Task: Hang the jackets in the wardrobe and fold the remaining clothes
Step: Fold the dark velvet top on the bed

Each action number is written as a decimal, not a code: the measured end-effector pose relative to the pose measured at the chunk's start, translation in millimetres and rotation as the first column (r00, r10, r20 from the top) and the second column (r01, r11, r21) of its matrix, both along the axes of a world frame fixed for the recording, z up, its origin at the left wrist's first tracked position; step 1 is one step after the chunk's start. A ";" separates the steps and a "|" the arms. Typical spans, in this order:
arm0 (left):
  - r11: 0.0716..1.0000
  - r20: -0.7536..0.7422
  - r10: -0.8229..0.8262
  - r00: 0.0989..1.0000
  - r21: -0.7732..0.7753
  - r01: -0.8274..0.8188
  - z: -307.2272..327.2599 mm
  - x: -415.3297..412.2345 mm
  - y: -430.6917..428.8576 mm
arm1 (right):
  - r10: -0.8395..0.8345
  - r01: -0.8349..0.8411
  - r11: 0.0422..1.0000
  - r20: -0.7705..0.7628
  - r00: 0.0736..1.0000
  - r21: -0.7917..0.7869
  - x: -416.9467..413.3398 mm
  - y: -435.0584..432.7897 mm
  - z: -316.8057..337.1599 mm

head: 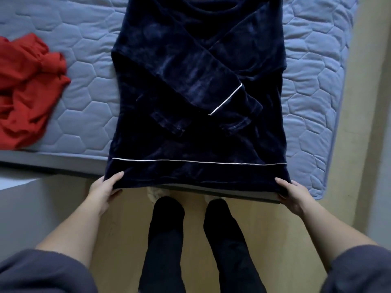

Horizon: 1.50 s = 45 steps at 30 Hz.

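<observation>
A dark navy velvet top (196, 81) with thin white piping lies flat on the blue quilted mattress (84, 92), both sleeves folded across its body. Its hem hangs over the mattress's near edge. My left hand (105, 190) pinches the hem's left corner, thumb on top and fingers underneath. At the hem's right corner my right hand (293, 194) grips the cloth the same way. A crumpled red garment (27, 89) lies on the mattress at the far left, apart from the navy top.
I stand on a wooden floor (122, 240) right against the bed, my dark trouser legs (198, 240) below the hem. A pale surface (31, 208) sits low on the left beside the bed. A beige strip of floor or wall (364, 102) runs along the mattress's right side.
</observation>
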<state>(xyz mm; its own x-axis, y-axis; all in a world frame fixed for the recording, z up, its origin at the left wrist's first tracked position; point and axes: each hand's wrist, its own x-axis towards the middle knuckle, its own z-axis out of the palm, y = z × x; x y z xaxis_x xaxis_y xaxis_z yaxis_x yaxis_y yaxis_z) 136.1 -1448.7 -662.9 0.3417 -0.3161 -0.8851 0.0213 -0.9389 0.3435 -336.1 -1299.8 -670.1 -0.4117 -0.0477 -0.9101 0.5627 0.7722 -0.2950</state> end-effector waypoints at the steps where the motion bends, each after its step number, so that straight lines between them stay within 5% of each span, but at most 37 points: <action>1: 0.995 -0.073 0.100 0.992 -0.011 -0.101 3.5 -0.4 1.3 | -0.069 0.070 0.998 0.031 0.997 -0.011 3.4 -0.4 3.6; 5: 0.948 -0.147 0.312 0.939 -0.017 -0.317 8.2 2.9 5.2 | -0.273 0.273 0.962 0.080 0.959 0.012 13.8 -1.7 14.3; 10: 0.959 0.066 0.279 0.958 0.033 -0.282 17.3 17.0 13.5 | -0.277 0.287 0.950 -0.092 0.957 0.121 21.3 12.3 30.9; 16: 0.936 0.114 0.304 0.946 0.152 -0.319 63.5 29.1 33.1 | -0.297 0.321 0.920 -0.135 0.945 0.223 36.4 34.8 81.9; 20: 0.938 0.009 0.322 0.947 0.136 -0.320 116.2 18.5 19.5 | -0.354 0.363 0.922 -0.085 0.931 0.135 37.7 22.0 138.3; 25: 0.950 -0.122 0.294 0.948 -0.074 -0.304 167.7 -16.5 -60.4 | -0.436 0.429 0.888 -0.007 0.900 -0.164 15.4 -68.2 187.6; 34: 0.824 -0.324 0.074 0.943 -0.513 -0.240 175.1 -117.4 -312.6 | -0.388 0.196 0.761 -0.191 0.902 -0.619 -67.2 -328.4 195.1; 38: 0.777 -0.110 -0.237 0.965 -0.617 0.121 128.5 -167.6 -342.1 | -0.040 -0.197 0.768 -0.352 0.935 -0.609 -49.7 -367.4 140.6; 40: 0.645 0.189 -0.485 0.854 -0.582 0.495 95.8 -182.8 -316.9 | 0.332 -0.586 0.730 -0.567 0.754 -0.351 -26.9 -351.5 101.6; 41: 0.532 0.330 -0.621 0.711 -0.490 0.691 79.2 -186.5 -298.9 | 0.542 -0.760 0.629 -0.609 0.579 -0.164 -14.6 -337.5 82.0; 43: 0.230 0.514 -0.798 0.313 -0.221 0.948 47.9 -188.9 -264.5 | 0.853 -0.940 0.277 -0.501 0.144 0.201 7.1 -311.1 47.2; 45: -0.077 0.604 -0.792 -0.094 0.053 0.996 23.2 -194.2 -239.6 | 0.906 -0.917 -0.004 -0.387 -0.172 0.398 20.9 -296.6 21.6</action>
<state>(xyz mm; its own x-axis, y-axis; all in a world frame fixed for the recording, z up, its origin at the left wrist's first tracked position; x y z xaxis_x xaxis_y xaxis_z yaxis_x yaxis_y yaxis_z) -58.0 -1688.3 -639.7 -0.3506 -0.7824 -0.5148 -0.9353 0.2638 0.2360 -315.2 -1596.4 -648.5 -0.2125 -0.7579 -0.6168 -0.9109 0.3821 -0.1556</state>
